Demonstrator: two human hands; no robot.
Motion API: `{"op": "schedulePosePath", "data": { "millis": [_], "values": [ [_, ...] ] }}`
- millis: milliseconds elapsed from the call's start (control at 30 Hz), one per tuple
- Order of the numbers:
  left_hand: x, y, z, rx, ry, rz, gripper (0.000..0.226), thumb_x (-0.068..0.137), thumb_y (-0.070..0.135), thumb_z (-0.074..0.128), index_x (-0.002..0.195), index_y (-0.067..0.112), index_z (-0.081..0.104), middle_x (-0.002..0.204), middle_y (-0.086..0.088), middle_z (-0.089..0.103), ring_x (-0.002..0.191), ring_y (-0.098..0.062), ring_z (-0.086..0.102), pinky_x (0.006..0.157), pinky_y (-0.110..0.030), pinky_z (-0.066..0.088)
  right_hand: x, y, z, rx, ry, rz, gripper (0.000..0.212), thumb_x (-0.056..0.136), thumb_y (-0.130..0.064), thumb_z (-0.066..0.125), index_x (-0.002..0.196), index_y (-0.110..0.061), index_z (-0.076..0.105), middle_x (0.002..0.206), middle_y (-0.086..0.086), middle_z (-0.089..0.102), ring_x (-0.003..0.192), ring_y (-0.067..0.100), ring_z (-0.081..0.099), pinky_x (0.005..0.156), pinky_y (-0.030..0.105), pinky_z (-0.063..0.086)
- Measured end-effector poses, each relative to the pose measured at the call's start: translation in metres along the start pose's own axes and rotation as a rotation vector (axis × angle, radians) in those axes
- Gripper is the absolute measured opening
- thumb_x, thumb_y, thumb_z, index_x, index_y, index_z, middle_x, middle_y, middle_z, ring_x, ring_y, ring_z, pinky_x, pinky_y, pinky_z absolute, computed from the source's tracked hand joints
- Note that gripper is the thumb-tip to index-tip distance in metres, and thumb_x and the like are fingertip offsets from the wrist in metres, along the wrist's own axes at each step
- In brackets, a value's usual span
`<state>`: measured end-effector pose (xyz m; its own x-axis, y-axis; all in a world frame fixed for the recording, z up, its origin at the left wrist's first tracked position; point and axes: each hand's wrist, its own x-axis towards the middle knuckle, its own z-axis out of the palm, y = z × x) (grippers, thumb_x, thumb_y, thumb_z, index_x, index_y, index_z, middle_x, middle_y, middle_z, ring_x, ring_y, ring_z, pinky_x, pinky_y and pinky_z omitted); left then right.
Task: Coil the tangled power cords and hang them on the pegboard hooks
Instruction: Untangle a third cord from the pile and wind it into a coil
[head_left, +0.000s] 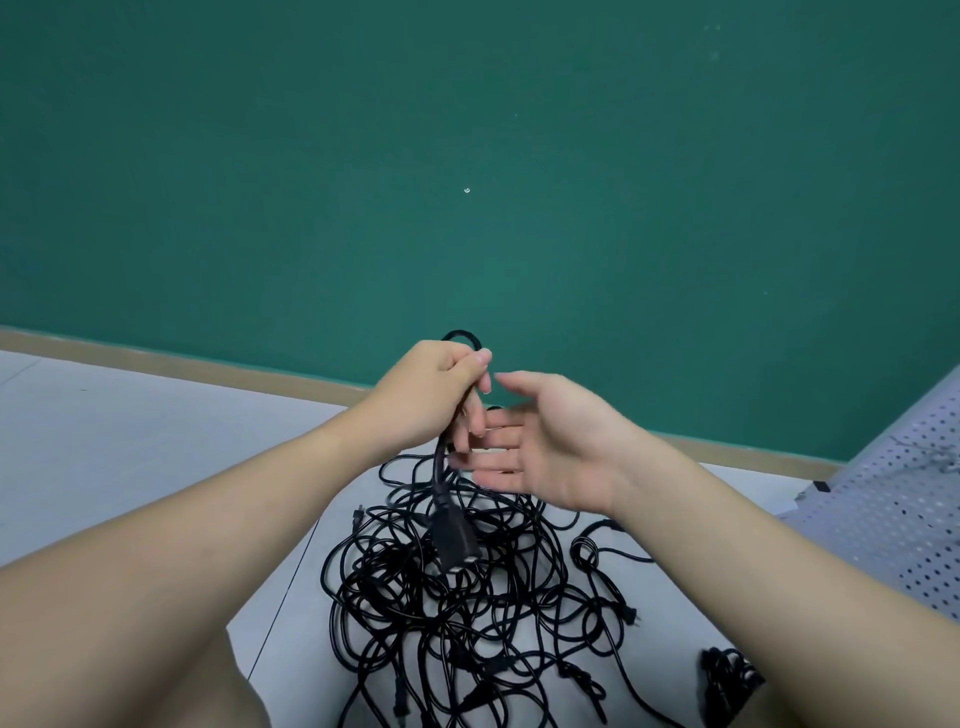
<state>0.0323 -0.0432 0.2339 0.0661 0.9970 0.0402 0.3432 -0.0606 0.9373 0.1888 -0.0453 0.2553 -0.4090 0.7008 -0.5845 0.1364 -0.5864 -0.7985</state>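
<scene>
both hands meet at the centre: the left hand (436, 395) grips one black cord (440, 467) whose connector (453, 543) dangles toward 6 o'clock, while the right hand (540, 441), at 3 o'clock of it, is spread wide and holds nothing. below, at 6 o'clock, the tangled cords (467, 613) lie heaped on the pale floor (130, 467). best to draw the held cord free slowly, feeding even loops into the waiting palm. a green wall (467, 156) fills 12 o'clock; the perforated pegboard (893, 525) lies at 3 o'clock.
</scene>
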Motion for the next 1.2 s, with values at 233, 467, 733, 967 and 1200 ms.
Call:
{"op": "schedulePosePath", "data": {
  "millis": [233, 467, 733, 967, 1200],
  "values": [
    [0.009, -0.001, 0.000, -0.246, 0.140, -0.044, 0.029, 0.111, 0.025, 0.041, 0.089, 0.011, 0.051, 0.068, -0.005, 0.075, 0.051, -0.015, 0.060, 0.053, -0.026, 0.045, -0.006, 0.015, 0.014, -0.149, -0.190, 0.053, 0.033, 0.109, -0.039, 0.046, 0.106, -0.007, 0.057, 0.086, 0.008, 0.063, 0.074, 0.026, 0.070, 0.079, 0.042, 0.061],
    [0.009, -0.004, -0.019, -0.129, 0.355, -0.048, 0.033, 0.102, 0.034, 0.061, 0.077, 0.014, 0.053, 0.070, -0.001, 0.075, 0.053, -0.013, 0.059, 0.059, -0.028, 0.044, -0.013, 0.005, -0.002, -0.083, -0.168, -0.046, 0.028, 0.111, -0.030, 0.045, 0.085, -0.020, 0.045, 0.066, -0.003, 0.039, 0.038, 0.003, 0.028, 0.032, 0.014, 0.022],
    [0.005, -0.003, -0.028, 0.176, 0.438, 0.325, 0.032, 0.109, 0.035, 0.040, 0.101, 0.014, 0.063, 0.100, 0.003, 0.067, 0.097, -0.009, 0.062, 0.089, -0.019, 0.045, -0.030, 0.001, -0.016, -0.158, -0.258, -0.269, 0.039, 0.101, -0.049, 0.053, 0.080, -0.017, 0.059, 0.055, -0.002, 0.023, 0.036, 0.007, 0.014, 0.039, 0.021, 0.011],
    [-0.001, -0.005, -0.016, -0.101, -0.033, -0.010, 0.057, 0.108, 0.052, 0.035, 0.075, 0.009, 0.050, 0.058, 0.002, 0.024, 0.052, -0.018, 0.023, 0.052, -0.029, 0.027, -0.034, -0.008, -0.035, 0.334, -0.279, -0.395, 0.025, 0.095, -0.033, 0.059, 0.079, -0.016, 0.064, 0.046, -0.009, 0.023, 0.033, 0.003, 0.021, 0.036, 0.018, 0.015],
    [0.002, -0.015, -0.014, 0.148, -0.110, -0.058, 0.052, 0.110, 0.046, 0.031, 0.086, 0.010, 0.060, 0.056, 0.010, 0.036, 0.052, -0.015, 0.029, 0.050, -0.027, 0.029, -0.032, -0.023, -0.059, 0.545, 0.002, -0.600, 0.016, 0.102, -0.034, 0.060, 0.104, -0.021, 0.069, 0.055, -0.007, 0.021, 0.045, 0.009, 0.019, 0.045, 0.020, 0.021]
  ]
}}
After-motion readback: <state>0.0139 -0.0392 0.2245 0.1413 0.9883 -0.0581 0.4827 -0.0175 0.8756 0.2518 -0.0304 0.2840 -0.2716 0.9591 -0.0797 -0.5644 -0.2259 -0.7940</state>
